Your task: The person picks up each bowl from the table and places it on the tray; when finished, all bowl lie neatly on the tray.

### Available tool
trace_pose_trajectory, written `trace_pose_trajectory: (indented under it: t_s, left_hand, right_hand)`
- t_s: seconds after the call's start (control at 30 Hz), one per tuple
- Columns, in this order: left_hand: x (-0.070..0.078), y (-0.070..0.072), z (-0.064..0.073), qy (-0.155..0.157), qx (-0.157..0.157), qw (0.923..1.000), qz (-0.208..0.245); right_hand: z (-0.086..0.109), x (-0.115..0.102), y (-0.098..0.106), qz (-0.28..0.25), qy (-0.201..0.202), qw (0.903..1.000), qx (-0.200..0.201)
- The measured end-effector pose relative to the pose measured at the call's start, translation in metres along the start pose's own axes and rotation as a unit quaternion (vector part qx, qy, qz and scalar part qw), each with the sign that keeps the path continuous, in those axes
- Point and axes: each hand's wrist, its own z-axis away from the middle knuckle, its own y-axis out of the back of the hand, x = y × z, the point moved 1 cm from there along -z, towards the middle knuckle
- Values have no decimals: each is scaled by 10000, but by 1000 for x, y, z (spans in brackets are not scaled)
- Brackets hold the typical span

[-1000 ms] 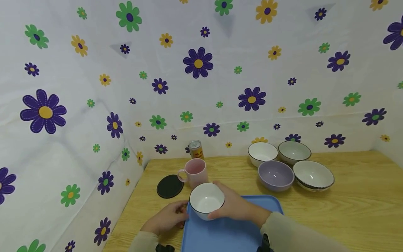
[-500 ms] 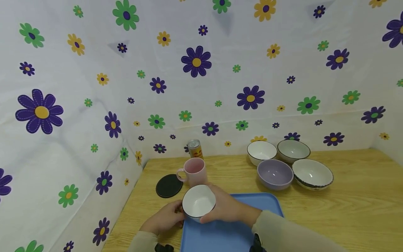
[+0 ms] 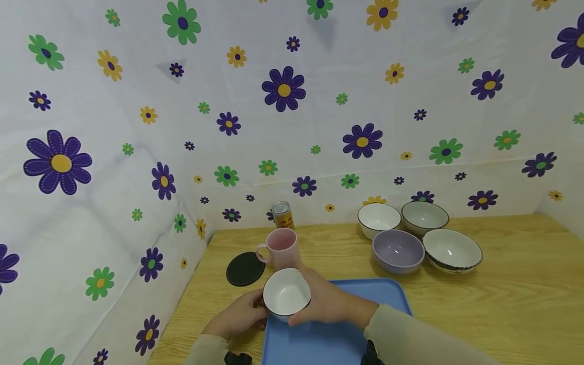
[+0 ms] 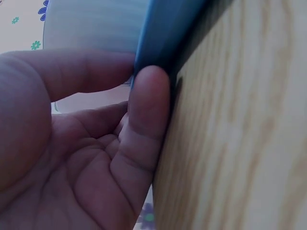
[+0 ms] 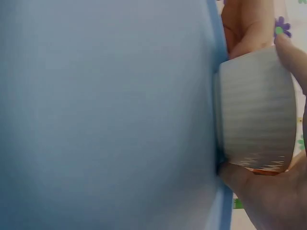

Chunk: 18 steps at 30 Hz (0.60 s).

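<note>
Your right hand [image 3: 326, 299] grips the round white dark-rimmed bowl [image 3: 286, 291], thumb on the near side, fingers spread bowl-wide. Bowl's upright at the left rim of the flat blue tray [image 3: 315, 342]; can't tell if it bears weight there. Your left hand [image 3: 237, 317] pinches that same rim, thumb and finger nearly together.

Surface: light wood-grain table [image 3: 524, 279], tray at the near edge of view. Just beyond your hands, pink handled mug [image 3: 284, 248]; left of it, flat black disc [image 3: 245, 268]; behind, slim silver-and-yellow metal can [image 3: 284, 215]. Right rear, four bowls clustered: second white bowl [image 3: 378, 219], pale grey-green bowl [image 3: 425, 218], glossy purple bowl [image 3: 398, 252], wide off-white dark-edged bowl [image 3: 451, 249].

Room: white cloth walls [image 3: 205, 50], purple, green, yellow flowers, creased left.
</note>
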Motion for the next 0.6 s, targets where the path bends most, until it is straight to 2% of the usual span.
trace_pose_trajectory:
  t_s: [0.07, 0.13, 0.23, 0.33, 0.53, 0.6]
  left_hand:
    - [-1, 0, 0, 0, 3, 10000, -20]
    - [-1, -1, 0, -6, -23, 10000, -61]
    - [1, -1, 0, -1, -94, 9999, -122]
    - [2, -2, 0, -9, -154, 9998, -117]
    - [3, -2, 2, -22, -108, 9999, -128]
    - [3, -1, 3, -30, -102, 9999, -127]
  right_hand:
    - [2, -2, 1, -21, -146, 9999, 34]
    - [7, -5, 3, 128, -551, 9983, 166]
    - [18, -13, 10, 587, -1312, 9890, 338]
    - [30, -25, 25, 922, -1697, 9801, 465]
    - [52, -47, 62, 592, -1256, 9863, 893]
    - [60, -50, 72, 625, -1132, 9866, 1000]
